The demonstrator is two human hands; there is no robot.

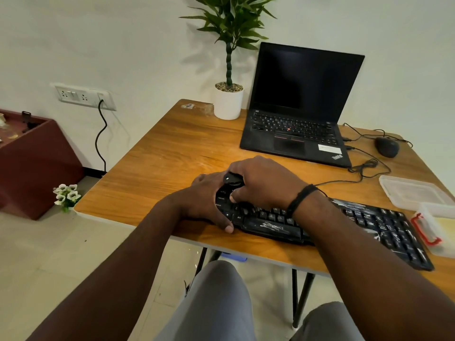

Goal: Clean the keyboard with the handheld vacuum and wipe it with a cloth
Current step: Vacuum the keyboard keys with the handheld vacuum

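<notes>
A black keyboard (369,222) lies slanted along the wooden table's front edge. My left hand (204,200) grips its left end, with the thumb on the front edge. My right hand (263,183) is closed over a small black device (232,179), apparently the handheld vacuum, and presses it onto the keys at the keyboard's top left corner. Most of the device is hidden under my fingers. Something pale yellow (445,225), perhaps a cloth, lies in a clear box at the far right.
An open black laptop (295,134) stands behind the keyboard, with a white potted plant (227,102) to its left and a wired mouse (387,146) to its right. A clear plastic lid (413,193) and a red-clipped box (428,230) sit at the right edge.
</notes>
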